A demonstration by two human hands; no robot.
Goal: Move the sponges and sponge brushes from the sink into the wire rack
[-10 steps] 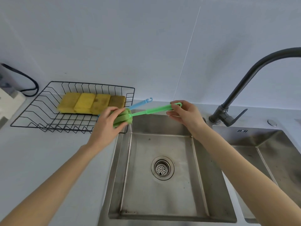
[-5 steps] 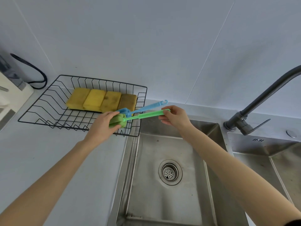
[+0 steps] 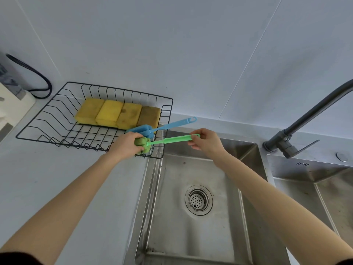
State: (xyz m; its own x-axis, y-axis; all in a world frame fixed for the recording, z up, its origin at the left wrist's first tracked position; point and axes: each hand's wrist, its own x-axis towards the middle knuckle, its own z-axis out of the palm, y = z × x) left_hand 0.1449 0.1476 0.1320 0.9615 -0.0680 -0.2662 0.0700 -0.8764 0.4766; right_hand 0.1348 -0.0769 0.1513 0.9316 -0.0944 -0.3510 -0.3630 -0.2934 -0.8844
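Observation:
A green sponge brush (image 3: 170,140) is held level over the right end of the black wire rack (image 3: 47,119). My left hand (image 3: 127,145) grips its green sponge head inside the rack's front right corner. My right hand (image 3: 207,140) pinches the end of its handle above the sink's back rim. A blue sponge brush (image 3: 162,127) lies just behind it, head in the rack, handle sticking out over the rack's right wall. Several yellow sponges (image 3: 118,112) sit in a row at the back of the rack.
The steel sink (image 3: 191,236) below my arms holds only its drain strainer (image 3: 198,199). A dark faucet (image 3: 298,129) stands at the right, with a second basin (image 3: 334,197) beyond it. A black cable (image 3: 38,77) and a white object (image 3: 11,106) are at the far left.
Both hands have carried the green brush left and lower, from over the sink's back rim into the rack's right end beside the blue brush. The view has shifted left.

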